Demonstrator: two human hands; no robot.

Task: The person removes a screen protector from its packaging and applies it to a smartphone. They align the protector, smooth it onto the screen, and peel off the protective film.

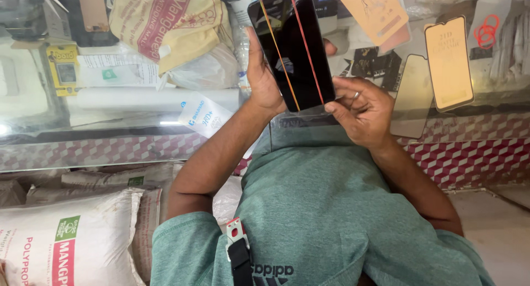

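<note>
Fingers of the left hand [264, 79] are wrapping around the left edge of a black smartphone [292, 46], gripping it and keeping it raised, tilted, above the glass counter [110, 137]. The phone's dark screen is facing the camera, and two thin coloured lines, one orange and one red, are running down its length. The right hand [361, 112] is sitting at the phone's lower right corner, its fingers curled in and its thumb tip pressing against that corner; a ring is showing on one finger. Both forearms are reaching up from a green T-shirt [326, 220] that is filling the lower middle of the view.

Just right of the right hand, two screen protectors are lying on the counter: a darker, translucent one [411, 95] nearest the hand, and a yellow-backed one [449, 62] beside it. Red rubber bands [486, 31] are lying near the upper right. Left of the phone, a cream cloth bag with red print [165, 24] is resting behind a clear plastic packet [205, 116], and a small yellow card pack [62, 68] is lying farther left. Below the counter's front edge, white woven sacks [66, 236] are piling up at the lower left.
</note>
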